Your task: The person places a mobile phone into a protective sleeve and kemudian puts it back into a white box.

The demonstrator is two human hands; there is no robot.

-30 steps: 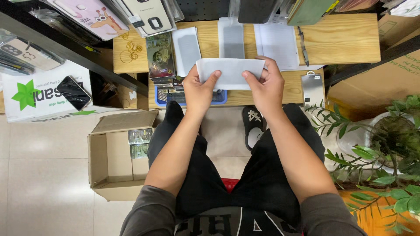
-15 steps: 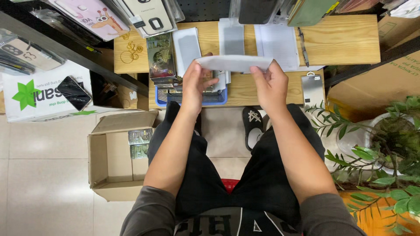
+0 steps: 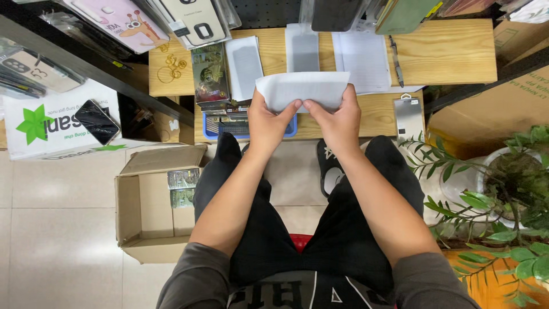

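A flat white rectangular packet (image 3: 303,88) is held up in front of me over the edge of a low wooden table (image 3: 452,54). My left hand (image 3: 266,120) grips its lower left part and my right hand (image 3: 339,117) grips its lower right part, thumbs close together near the middle. Both forearms reach forward over my knees in black trousers.
On the table lie grey flat packets (image 3: 245,66), a white sheet (image 3: 362,60) with a pen (image 3: 396,60), a stack of dark printed packs (image 3: 210,77) and a blue tray (image 3: 220,129). An open cardboard box (image 3: 150,206) stands left; potted plants (image 3: 503,189) stand right.
The packet was held flat facing me, then tipped edge-on, and now faces me again. My hands have slid from its two ends to close together at its lower middle.
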